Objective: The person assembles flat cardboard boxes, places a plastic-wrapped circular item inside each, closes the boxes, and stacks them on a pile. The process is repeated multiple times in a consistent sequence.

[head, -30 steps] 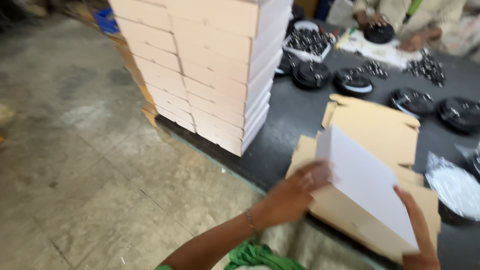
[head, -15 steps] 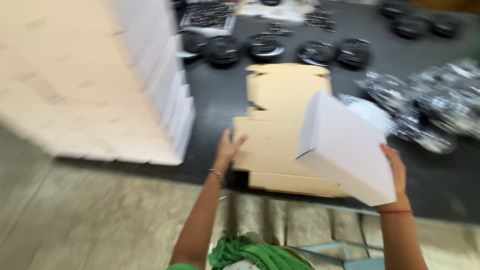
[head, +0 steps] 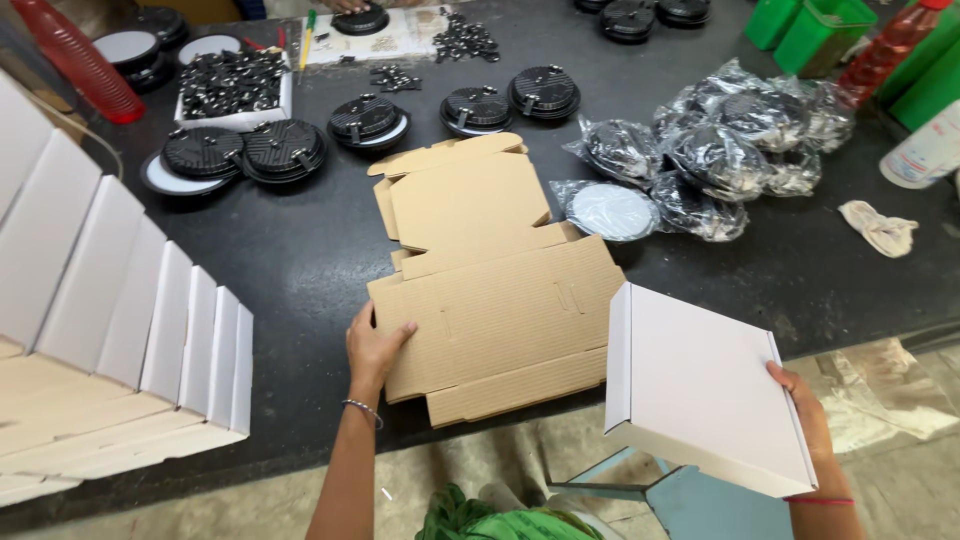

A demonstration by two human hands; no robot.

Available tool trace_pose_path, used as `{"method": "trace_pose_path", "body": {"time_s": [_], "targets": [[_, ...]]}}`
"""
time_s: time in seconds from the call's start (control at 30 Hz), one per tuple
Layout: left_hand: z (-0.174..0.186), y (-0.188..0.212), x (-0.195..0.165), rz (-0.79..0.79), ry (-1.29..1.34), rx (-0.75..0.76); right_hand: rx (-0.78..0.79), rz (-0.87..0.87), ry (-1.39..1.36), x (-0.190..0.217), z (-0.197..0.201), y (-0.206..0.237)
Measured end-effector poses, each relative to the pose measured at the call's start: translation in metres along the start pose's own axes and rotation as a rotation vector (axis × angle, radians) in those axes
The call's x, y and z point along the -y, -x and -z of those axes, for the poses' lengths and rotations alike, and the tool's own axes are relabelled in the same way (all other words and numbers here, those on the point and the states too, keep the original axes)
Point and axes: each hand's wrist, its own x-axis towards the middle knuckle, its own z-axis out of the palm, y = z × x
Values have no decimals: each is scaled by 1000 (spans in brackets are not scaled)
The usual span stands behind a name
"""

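Note:
My left hand (head: 373,348) rests flat on the near left corner of a stack of unfolded brown cardboard box blanks (head: 497,300) lying on the dark table (head: 300,260). My right hand (head: 803,412) grips the right edge of a closed flat white box (head: 700,385), held tilted out over the table's near edge to the right of the blanks.
A stack of white boxes (head: 110,330) stands at the left. Round black lamp discs (head: 245,150) lie along the back, with a white tray of small black parts (head: 232,85). Bagged discs (head: 715,140) pile at right. Green bins (head: 815,25), a red bottle (head: 75,60) and a rag (head: 880,228) sit around.
The camera has swung right and down, from the white stack to the table. My right hand has carried the white box rightward and lower; my left hand stays on the cardboard blanks.

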Motion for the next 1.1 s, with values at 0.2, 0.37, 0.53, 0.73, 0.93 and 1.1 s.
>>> {"method": "trace_pose_path", "body": {"time_s": [0.2, 0.37, 0.53, 0.73, 0.93, 1.1], "targets": [[-13, 23, -17, 11, 88, -7, 242, -56, 19, -2, -52, -48], [-37, 46, -27, -66, 54, -61, 488, -26, 219, -14, -151, -66], [-19, 62, 1, 83, 477, -106, 786, 5, 344, -49, -282, -19], [60, 138, 55, 150, 480, -620, 1062, 128, 437, -111, -407, 41], [136, 172, 60, 365, 385, -817, 973, 938, 1233, -169, -468, 45], [142, 158, 42, 96, 103, -686, 903, 1013, 1317, -191, -457, 56]]}}
